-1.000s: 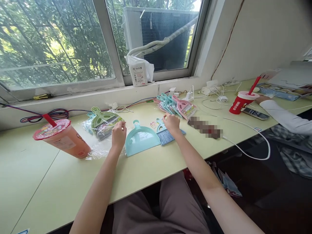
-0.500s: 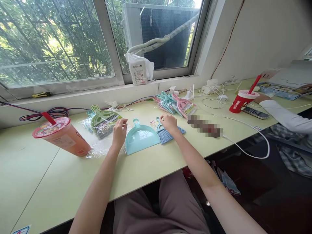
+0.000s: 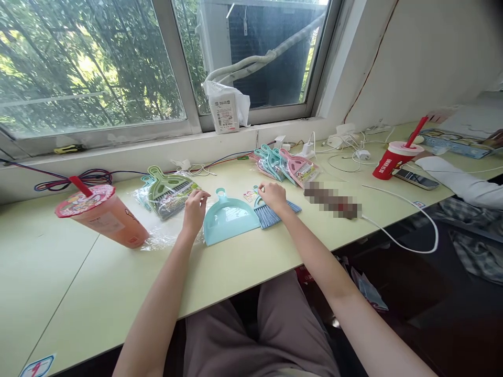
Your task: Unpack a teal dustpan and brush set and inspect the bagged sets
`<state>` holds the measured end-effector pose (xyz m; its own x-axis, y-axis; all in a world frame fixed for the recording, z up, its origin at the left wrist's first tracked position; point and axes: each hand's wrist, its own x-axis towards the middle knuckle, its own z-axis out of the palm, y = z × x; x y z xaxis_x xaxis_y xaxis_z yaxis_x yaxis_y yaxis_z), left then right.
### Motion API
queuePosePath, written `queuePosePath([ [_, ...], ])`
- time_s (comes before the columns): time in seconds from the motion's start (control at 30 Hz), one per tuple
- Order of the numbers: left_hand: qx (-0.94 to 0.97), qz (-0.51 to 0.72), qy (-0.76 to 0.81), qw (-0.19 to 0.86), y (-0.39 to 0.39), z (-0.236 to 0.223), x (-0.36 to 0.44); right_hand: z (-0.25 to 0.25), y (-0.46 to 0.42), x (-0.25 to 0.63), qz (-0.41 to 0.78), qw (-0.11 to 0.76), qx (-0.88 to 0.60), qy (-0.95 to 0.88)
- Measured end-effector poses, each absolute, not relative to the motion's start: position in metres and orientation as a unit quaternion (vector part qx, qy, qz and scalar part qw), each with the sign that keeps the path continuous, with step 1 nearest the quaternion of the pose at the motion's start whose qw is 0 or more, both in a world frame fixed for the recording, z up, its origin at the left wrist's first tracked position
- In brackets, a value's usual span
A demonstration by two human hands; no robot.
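A light blue dustpan (image 3: 228, 220) lies flat on the pale green table (image 3: 98, 293), with a small blue brush (image 3: 271, 213) just to its right. My right hand (image 3: 274, 197) rests closed on the brush's handle end, next to a small paper card (image 3: 249, 196). My left hand (image 3: 194, 208) hovers at the dustpan's left edge with fingers curled, over a clear plastic wrapper (image 3: 165, 238). What the left fingers hold, if anything, does not show.
A wrapped green dustpan set (image 3: 168, 192) lies behind my left hand. An orange drink cup (image 3: 104, 217) stands at left. Several wrapped sets (image 3: 283, 165) are stacked behind the brush. A white cable (image 3: 408, 209), chargers and a red cup (image 3: 391, 159) lie right, near another person's sleeve (image 3: 456, 180).
My left hand has drawn slightly toward the dustpan's handle and its fingers have curled. My right hand stays on the brush. The view has shifted a little.
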<state>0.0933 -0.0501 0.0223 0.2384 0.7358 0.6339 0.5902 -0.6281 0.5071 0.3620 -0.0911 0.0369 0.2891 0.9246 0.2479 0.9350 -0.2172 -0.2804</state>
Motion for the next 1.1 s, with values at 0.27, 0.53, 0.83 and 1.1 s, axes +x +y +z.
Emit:
queuePosePath([
  [0.27,0.785,0.436,0.431,0.092,-0.053,0.025,0.095,0.041,-0.094,0.360,-0.013,0.157,-0.788,-0.595],
  [0.53,0.799,0.400,0.442,0.077,-0.053,0.024,0.096,0.046,-0.100,0.362,0.013,0.081,-0.806,-0.586],
  [0.83,0.795,0.391,0.456,0.083,-0.052,0.019,0.096,0.042,-0.097,0.368,0.006,0.069,-0.818,-0.571],
  [1.1,0.796,0.386,0.461,0.073,-0.053,0.022,0.093,0.036,-0.095,0.371,0.018,0.079,-0.812,-0.578],
])
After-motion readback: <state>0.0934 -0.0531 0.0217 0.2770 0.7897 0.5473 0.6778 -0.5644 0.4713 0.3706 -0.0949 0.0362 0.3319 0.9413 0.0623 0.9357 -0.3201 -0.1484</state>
